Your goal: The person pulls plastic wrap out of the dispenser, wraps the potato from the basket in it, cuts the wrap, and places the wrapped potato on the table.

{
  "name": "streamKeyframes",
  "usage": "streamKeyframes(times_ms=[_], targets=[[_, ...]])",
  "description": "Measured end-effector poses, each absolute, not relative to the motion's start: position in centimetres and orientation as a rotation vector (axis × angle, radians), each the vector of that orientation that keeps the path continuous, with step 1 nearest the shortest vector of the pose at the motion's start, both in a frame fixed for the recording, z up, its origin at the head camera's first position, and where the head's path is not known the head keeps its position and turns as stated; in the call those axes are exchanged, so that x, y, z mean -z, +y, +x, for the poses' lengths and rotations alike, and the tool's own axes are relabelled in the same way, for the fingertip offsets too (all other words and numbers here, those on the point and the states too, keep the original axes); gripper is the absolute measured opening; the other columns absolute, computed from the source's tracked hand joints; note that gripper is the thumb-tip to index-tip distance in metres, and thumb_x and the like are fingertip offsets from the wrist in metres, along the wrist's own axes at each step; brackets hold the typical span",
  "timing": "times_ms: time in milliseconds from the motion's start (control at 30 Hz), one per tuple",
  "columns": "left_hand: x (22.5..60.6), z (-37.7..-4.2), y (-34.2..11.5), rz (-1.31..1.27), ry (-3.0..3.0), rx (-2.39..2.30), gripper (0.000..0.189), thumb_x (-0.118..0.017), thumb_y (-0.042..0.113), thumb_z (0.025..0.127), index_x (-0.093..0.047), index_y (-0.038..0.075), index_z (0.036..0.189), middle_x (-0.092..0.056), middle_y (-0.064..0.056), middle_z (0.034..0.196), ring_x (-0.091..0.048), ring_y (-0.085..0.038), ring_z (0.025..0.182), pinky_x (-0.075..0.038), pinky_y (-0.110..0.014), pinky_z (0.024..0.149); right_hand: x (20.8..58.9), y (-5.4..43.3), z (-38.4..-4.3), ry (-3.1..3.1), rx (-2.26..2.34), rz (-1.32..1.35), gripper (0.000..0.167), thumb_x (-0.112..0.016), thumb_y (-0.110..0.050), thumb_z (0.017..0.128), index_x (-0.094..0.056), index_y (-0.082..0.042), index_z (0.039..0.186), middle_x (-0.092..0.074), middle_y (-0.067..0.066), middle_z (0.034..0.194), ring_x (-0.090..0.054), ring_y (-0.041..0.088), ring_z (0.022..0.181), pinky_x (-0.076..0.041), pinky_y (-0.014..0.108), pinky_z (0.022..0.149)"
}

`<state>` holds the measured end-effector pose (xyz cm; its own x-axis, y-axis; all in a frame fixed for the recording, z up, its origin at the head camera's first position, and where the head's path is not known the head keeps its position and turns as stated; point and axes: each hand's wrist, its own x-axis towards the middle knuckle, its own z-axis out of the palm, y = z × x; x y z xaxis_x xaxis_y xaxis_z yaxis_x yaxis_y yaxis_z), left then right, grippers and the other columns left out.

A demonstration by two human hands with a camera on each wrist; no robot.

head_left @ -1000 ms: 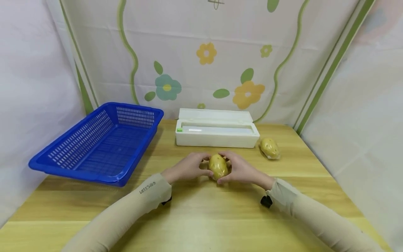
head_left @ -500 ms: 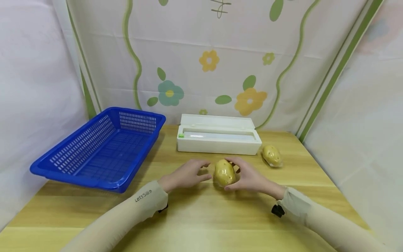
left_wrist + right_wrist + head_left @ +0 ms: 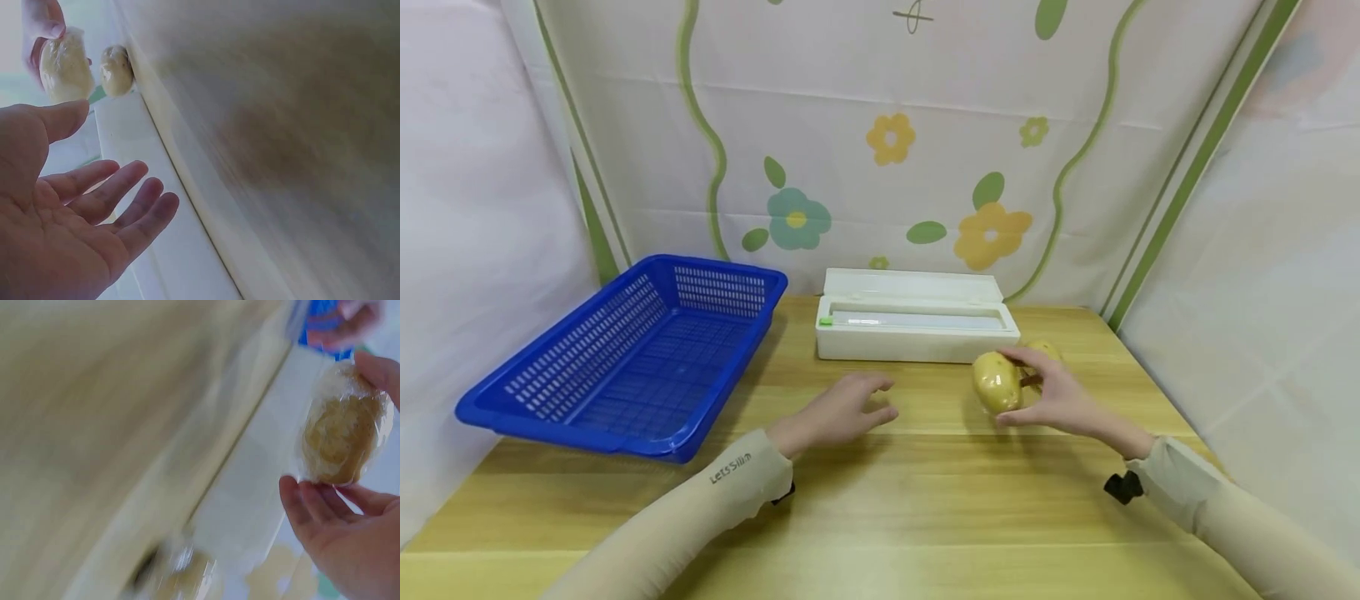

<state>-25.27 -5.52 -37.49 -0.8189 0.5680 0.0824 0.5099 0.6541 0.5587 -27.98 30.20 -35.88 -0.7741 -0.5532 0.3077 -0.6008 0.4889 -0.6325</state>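
My right hand (image 3: 1054, 398) grips a potato (image 3: 997, 382) between thumb and fingers, right of the table's middle. Clear plastic film wraps that potato, bunched at one end in the right wrist view (image 3: 340, 434). Behind the right hand, partly hidden by it, a second film-wrapped potato (image 3: 1043, 348) lies beside the white box; the left wrist view shows this second potato (image 3: 116, 70) beyond the box's end. My left hand (image 3: 842, 408) holds nothing, over the table in front of the box, its fingers relaxed and thumb apart. Its palm and spread fingers (image 3: 140, 215) show in the left wrist view.
A long white box (image 3: 917, 343) with its lid raised stands at the back, a green-tipped slider (image 3: 827, 321) along its slot. To the left sits a blue plastic basket (image 3: 715, 400). Flowered cloth (image 3: 850, 83) hangs behind the wooden table (image 3: 865, 533).
Both hands were around the potato at first. The left hand has let go, and the right hand has carried the potato rightward, close to the second one.
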Motion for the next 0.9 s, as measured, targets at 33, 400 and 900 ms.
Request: streamKeyframes(times_ms=[33, 400, 900], targets=[[37.5, -25.2, -5.5, 0.900, 2.765, -0.882, 0.055, -0.060, 0.035, 0.100, -0.049, 0.002, 0.142, -0.052, -0.010, 0.141, -0.045, -0.027, 0.130, -0.035, -0.043, 0.107, 35.5, 31.0, -28.2, -2.669, -1.177, 1.007, 0.094, -0.095, -0.019, 0.064, -0.046, -0.001, 0.143, -0.051, 0.012, 0.134, -0.054, 0.026, 0.107, -0.053, 0.036, 0.083], [37.1, -25.1, -5.8, 0.912, 2.723, -0.914, 0.056, -0.060, 0.031, 0.100, -0.045, 0.000, 0.145, -0.053, -0.013, 0.139, -0.046, -0.028, 0.129, -0.036, -0.044, 0.106, 31.6, 37.9, -29.0, -2.742, -1.114, 0.740, 0.095, -0.092, -0.017, 0.070, -0.040, -0.010, 0.149, -0.045, 0.012, 0.141, -0.057, 0.023, 0.105, -0.051, 0.025, 0.081], [36.2, -24.6, -6.0, 0.913, 2.764, -0.901, 0.058, -0.060, 0.035, 0.100, -0.044, 0.003, 0.146, -0.048, -0.012, 0.144, -0.041, -0.032, 0.133, -0.033, -0.047, 0.108, 33.9, 44.9, -32.8, -2.952, -1.049, 0.524, 0.102, -0.087, -0.030, 0.077, -0.026, -0.003, 0.154, -0.038, 0.027, 0.144, -0.050, 0.045, 0.118, -0.054, 0.028, 0.073]])
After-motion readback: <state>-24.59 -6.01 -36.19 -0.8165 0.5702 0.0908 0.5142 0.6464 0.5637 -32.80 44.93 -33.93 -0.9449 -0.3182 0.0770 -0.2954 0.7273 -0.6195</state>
